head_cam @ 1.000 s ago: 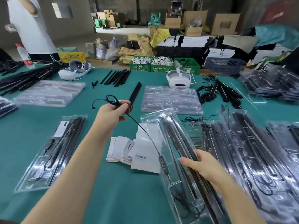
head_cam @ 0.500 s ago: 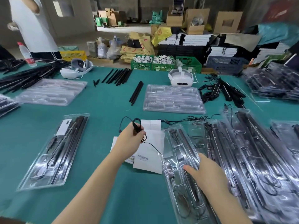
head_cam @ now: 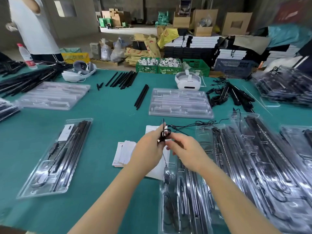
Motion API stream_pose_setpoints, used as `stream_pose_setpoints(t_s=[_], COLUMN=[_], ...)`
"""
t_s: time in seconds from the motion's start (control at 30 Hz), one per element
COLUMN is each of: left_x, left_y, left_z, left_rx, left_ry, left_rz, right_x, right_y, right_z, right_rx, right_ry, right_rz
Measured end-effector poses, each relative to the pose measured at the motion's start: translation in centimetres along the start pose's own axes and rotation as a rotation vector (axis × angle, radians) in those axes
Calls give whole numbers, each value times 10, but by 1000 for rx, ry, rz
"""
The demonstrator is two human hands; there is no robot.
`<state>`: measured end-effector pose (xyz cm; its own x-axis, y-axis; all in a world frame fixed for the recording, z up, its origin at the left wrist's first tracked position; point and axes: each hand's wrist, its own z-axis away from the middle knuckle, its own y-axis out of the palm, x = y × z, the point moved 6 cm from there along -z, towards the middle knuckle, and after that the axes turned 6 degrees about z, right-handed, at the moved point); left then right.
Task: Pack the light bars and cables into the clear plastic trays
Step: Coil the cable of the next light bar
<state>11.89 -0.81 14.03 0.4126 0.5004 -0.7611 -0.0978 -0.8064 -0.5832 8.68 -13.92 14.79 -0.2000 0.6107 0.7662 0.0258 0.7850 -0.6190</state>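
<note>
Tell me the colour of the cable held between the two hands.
Black. The cable shows best in the head view, coiled between the left hand and right hand.

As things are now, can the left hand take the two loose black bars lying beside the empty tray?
Probably not at once. The left hand holds the coiled cable, though bare table lies open toward the two bars.

A: Noting occlusions. The left hand (head_cam: 148, 149) is covering the lower part of the cable coil (head_cam: 164, 134), so the pinch point is not showing.

B: The right hand (head_cam: 186, 153) is hiding the near tray (head_cam: 184, 198)'s top end; its bottom is running off the frame's lower edge.

A: The packed trays (head_cam: 285, 86) at far right are smearing into blur. The standing person (head_cam: 33, 26) is being cut off at the top.
</note>
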Motion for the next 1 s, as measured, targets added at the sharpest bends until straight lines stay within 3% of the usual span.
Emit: stream_pose_setpoints(t_s=[0.33,0.5,0.7,0.87,1.0], left_x=[4,23,21,13,6], left_y=[6,-3,-27,-37,-42], left_z=[6,-4,-19,-27,-26], left_rx=[84,3,-160,-206,-279], left_ry=[-49,-254,-55,0,0], left_rz=[196,771,200,128,288], right_x=[-13,-17,-14,-13,-15], right_y=[4,0,8,13,13], right_z=[-25,-25,-26,-23,-23], right_rx=[58,57,161,210,181], right_ry=[105,117,110,95,79], right_rz=[-267,-365,-439,-550,-581])
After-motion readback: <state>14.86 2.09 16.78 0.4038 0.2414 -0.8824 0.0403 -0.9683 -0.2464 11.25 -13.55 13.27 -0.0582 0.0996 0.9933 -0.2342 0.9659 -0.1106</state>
